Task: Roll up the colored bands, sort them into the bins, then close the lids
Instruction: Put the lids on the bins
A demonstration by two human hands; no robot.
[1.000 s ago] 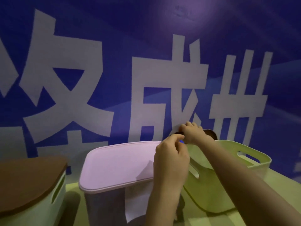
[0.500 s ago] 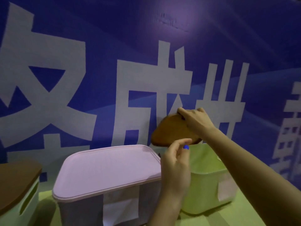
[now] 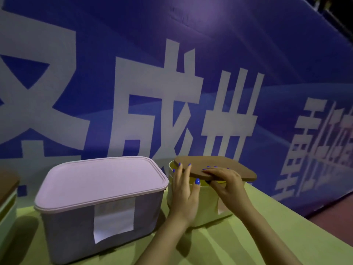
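A brown lid [image 3: 219, 165] lies slightly tilted over the top of the yellow-green bin [image 3: 207, 199], with a gap showing at the bin's left rim. My right hand [image 3: 226, 180] grips the lid's front edge, fingers on top. With its fingers straight up, my left hand [image 3: 184, 190] touches the lid's left front edge and lies against the bin's front wall. To the left stands the pink bin [image 3: 70, 230] with its pink lid [image 3: 101, 178] shut. No colored bands are visible.
A third bin with a brown lid [image 3: 7, 182] stands at the left edge. The bins sit on a green table [image 3: 219, 243]. A white label [image 3: 114, 219] hangs on the pink bin's front. A blue banner wall [image 3: 191, 73] rises right behind the bins.
My right hand has brought the brown lid down from the air onto the yellow-green bin. My left hand has moved up to the lid's left edge and opened flat.
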